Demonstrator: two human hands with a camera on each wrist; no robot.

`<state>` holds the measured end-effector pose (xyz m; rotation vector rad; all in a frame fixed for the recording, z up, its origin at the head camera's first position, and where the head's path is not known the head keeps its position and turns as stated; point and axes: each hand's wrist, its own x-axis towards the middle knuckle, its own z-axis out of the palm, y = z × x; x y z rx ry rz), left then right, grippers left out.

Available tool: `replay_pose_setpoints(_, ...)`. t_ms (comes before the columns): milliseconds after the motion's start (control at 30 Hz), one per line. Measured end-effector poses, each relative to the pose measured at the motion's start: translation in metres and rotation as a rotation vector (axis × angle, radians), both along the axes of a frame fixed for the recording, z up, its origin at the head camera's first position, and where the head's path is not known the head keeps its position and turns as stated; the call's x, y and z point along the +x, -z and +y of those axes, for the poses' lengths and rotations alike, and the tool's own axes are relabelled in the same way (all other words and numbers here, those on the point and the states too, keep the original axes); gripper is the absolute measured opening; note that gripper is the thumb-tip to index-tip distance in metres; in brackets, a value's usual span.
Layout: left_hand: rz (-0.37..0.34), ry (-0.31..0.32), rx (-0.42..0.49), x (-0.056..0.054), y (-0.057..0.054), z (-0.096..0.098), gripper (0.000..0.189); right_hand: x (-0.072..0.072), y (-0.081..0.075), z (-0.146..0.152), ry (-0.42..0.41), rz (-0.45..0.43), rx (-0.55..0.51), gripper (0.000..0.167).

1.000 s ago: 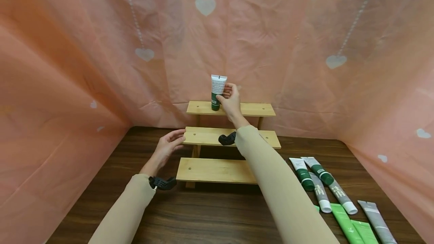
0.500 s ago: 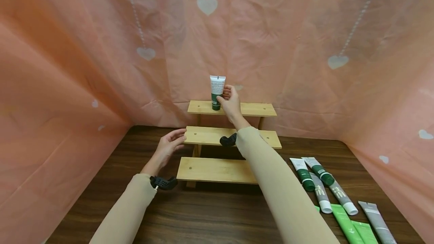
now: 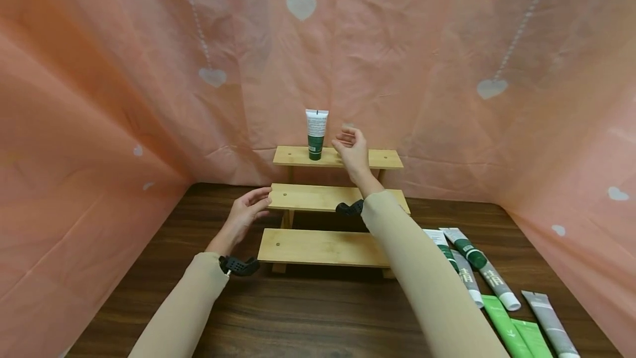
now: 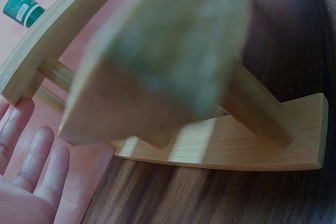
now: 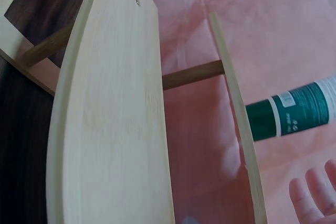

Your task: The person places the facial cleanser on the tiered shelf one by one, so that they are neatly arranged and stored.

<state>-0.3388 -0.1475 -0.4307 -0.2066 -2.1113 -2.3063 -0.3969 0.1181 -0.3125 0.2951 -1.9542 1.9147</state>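
A white and dark green squeeze tube (image 3: 316, 134) stands cap down on the top step of a wooden three-step display stand (image 3: 313, 198). In the right wrist view the tube's green part (image 5: 289, 109) shows upright on the step. To its right hovers my right hand (image 3: 354, 151), apart from it, with fingers loosely bent and nothing between them. At the left end of the middle step, my left hand (image 3: 243, 214) holds the board between thumb and fingers. Left fingers (image 4: 31, 158) appear beside the stand in the left wrist view, where a near board is blurred.
Several squeeze tubes lie on the dark wooden table (image 3: 318, 314) at right, among them a green and white tube (image 3: 467, 250), a grey tube (image 3: 549, 319) and a bright green tube (image 3: 507, 325). My right sleeve partly covers them. Pink cloth (image 3: 397, 70) hangs behind and at both sides.
My right hand has let go of the squeeze tube and drawn away to the right. The tube now stands by itself on the top step. My left hand has stayed in place.
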Motion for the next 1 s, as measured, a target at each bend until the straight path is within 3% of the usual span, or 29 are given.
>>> replay_pose_setpoints(567, 0.004, 0.021, 0.043, -0.002, -0.003, -0.001, 0.048, 0.034, 0.000, 0.029, -0.084, -0.035, -0.108, 0.040)
replay_pose_setpoints(1000, -0.002, 0.016, 0.018, -0.002, 0.002, -0.003, 0.047, 0.062, 0.014, 0.054, -0.122, -0.063, -0.065, 0.036)
